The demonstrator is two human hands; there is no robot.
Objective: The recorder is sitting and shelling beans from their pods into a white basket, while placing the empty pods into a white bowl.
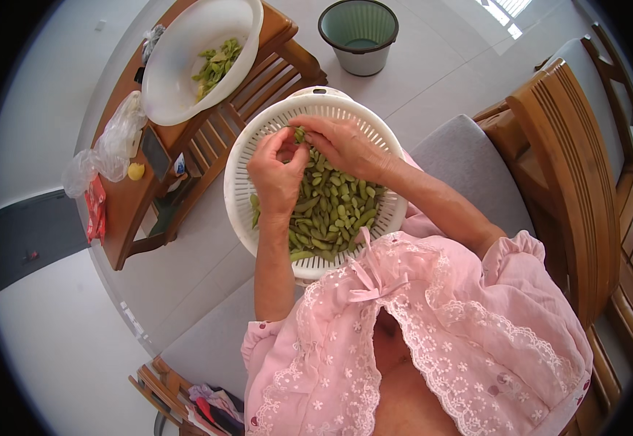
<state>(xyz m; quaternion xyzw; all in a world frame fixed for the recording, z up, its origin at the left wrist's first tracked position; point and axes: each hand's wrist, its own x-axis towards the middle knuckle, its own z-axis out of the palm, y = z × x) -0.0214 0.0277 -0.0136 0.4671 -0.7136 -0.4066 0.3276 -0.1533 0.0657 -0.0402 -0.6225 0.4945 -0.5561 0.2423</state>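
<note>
A white slotted plastic basket [238, 192] rests at my lap, filled with many green soybean pods [329, 206]. Over its far part my two hands meet. My left hand [278, 166] has thumb and fingers pinched on a green soybean pod [299, 135]. From the other side my right hand [342, 145] grips the same pod, its fingertips close against those of the left. Part of the pod is hidden behind the fingers.
On a wooden table [126, 218] at the left stands a white basin [163, 80] with green pods or shells in it. Plastic bags [123, 138] lie nearby. A grey-green bucket [361, 62] is on the floor beyond. Wooden chairs [563, 174] stand at the right.
</note>
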